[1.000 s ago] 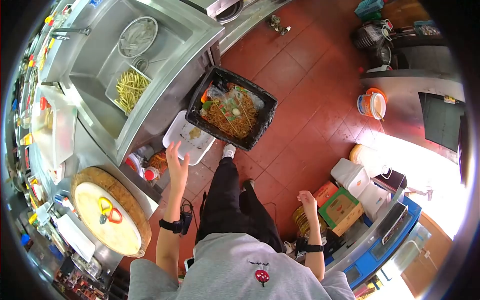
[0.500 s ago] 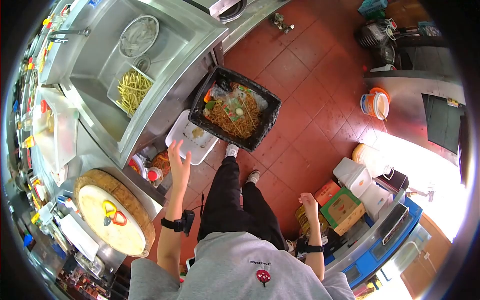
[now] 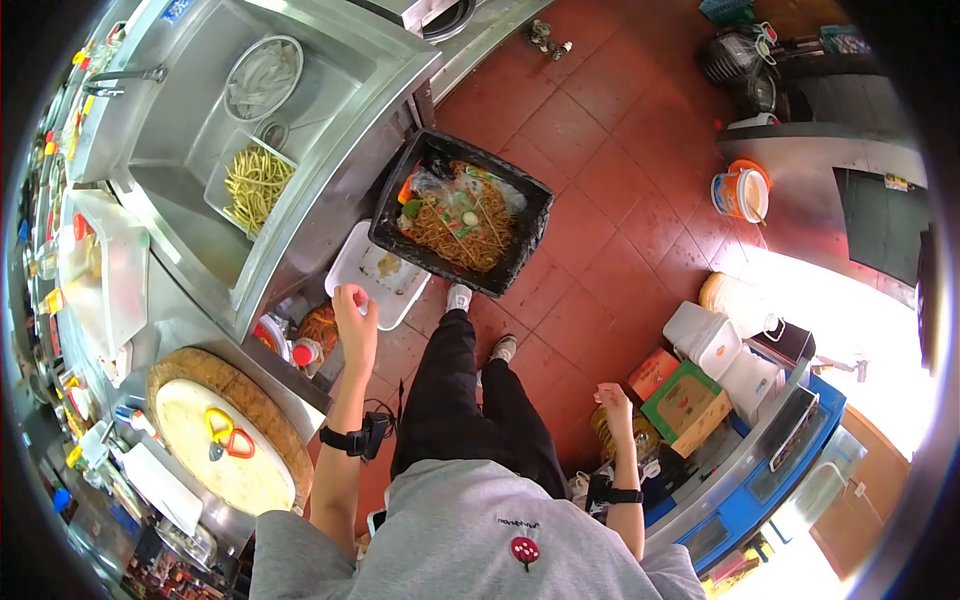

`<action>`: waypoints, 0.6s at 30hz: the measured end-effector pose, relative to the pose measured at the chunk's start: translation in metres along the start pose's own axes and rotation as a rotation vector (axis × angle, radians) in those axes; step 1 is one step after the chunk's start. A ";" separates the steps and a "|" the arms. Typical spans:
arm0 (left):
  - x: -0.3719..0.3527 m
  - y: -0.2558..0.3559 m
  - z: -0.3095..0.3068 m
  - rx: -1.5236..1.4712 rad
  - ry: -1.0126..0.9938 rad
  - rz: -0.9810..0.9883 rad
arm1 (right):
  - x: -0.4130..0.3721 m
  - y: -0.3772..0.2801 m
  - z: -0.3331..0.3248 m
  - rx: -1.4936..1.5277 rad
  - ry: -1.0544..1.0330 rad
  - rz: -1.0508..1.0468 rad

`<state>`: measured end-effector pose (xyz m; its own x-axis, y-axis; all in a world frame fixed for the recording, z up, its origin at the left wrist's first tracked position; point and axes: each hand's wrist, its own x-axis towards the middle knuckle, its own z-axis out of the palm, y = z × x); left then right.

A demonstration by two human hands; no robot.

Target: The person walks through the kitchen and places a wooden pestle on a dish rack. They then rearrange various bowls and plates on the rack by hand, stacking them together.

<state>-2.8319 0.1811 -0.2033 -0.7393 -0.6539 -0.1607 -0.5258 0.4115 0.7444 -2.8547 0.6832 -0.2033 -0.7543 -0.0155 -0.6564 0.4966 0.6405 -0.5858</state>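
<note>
My left hand (image 3: 355, 318) is raised over the near end of a white tray (image 3: 365, 262) on the floor, its fingers curled with thumb and fingertips near each other; whether anything is between them is too small to tell. On the right, my right hand (image 3: 616, 405) hangs in the air near the cartons, fingers bent. A black-lined bin (image 3: 535, 235) holding noodle-like scraps and wrappers stands beyond my feet, beside the tray.
Green beans (image 3: 258, 185) and a strainer (image 3: 263, 78) are in the steel sink (image 3: 165, 190). A round chopping board (image 3: 225, 440) with yellow- and red-handled scissors (image 3: 238, 443) is at left. A bucket (image 3: 740, 195) and a green carton (image 3: 685, 408) stand right.
The fingers of my left hand have gone from spread to curled. The view has shifted slightly, so the bin and sink appear a little further left.
</note>
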 end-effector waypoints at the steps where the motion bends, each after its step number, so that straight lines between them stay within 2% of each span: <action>1: 0.002 0.001 0.001 -0.002 0.000 0.003 | -0.003 0.000 0.002 -0.013 0.004 -0.008; 4: 0.004 -0.003 0.008 0.003 0.001 0.072 | -0.015 0.002 0.008 -0.008 0.024 -0.008; 11: -0.005 0.024 0.019 -0.072 -0.144 0.078 | -0.052 0.032 0.012 0.009 0.107 0.069; 14: -0.011 0.036 0.029 -0.023 -0.186 0.204 | -0.075 0.055 0.018 0.113 0.161 0.059; 18: -0.036 0.057 0.048 0.207 -0.266 0.387 | -0.116 0.084 0.028 0.162 0.249 0.097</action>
<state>-2.8552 0.2586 -0.1864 -0.9637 -0.2553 -0.0778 -0.2442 0.7262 0.6426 -2.7137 0.7171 -0.1900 -0.7721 0.2406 -0.5882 0.6182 0.4986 -0.6076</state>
